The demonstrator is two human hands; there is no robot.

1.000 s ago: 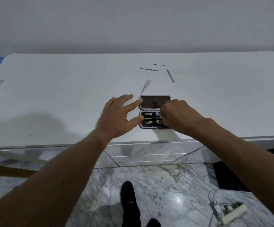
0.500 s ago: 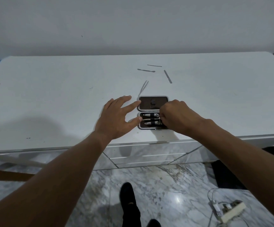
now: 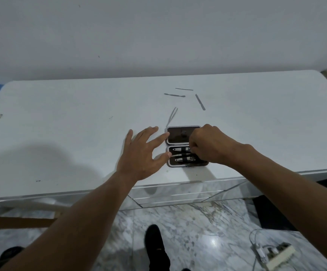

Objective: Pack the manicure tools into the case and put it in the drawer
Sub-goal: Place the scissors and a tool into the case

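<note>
- The manicure case [image 3: 180,136] lies open flat near the front edge of the white counter [image 3: 61,122], its dark lid half away from the person and its tool half nearer.
- Three tools sit under the straps of the near half: a nail clipper [image 3: 179,149] at the top, a slim tool [image 3: 176,154] in the middle, and a second nail clipper [image 3: 183,159] nearest the person.
- The right hand [image 3: 210,145] is curled over the right end of the tool half, fingertips down among the strapped tools; whether it pinches a tool or only presses one in, I cannot tell.
- The left hand [image 3: 141,153] is spread wide and flat, its fingertips touching the left edge of the case, seemingly to steady it.
- Four tools are left loose farther back on the counter: tweezers [image 3: 172,117] just beyond the lid, a cuticle pusher [image 3: 174,95], a thin pick [image 3: 184,89] and a nail file [image 3: 200,102].
- Judgement: packing is partway done. The next move calls for reaching past the case for a loose tool, likely the tweezers, and sliding it under a free strap.
- The mirrored drawer fronts [image 3: 178,194] below the counter edge look closed.
</note>
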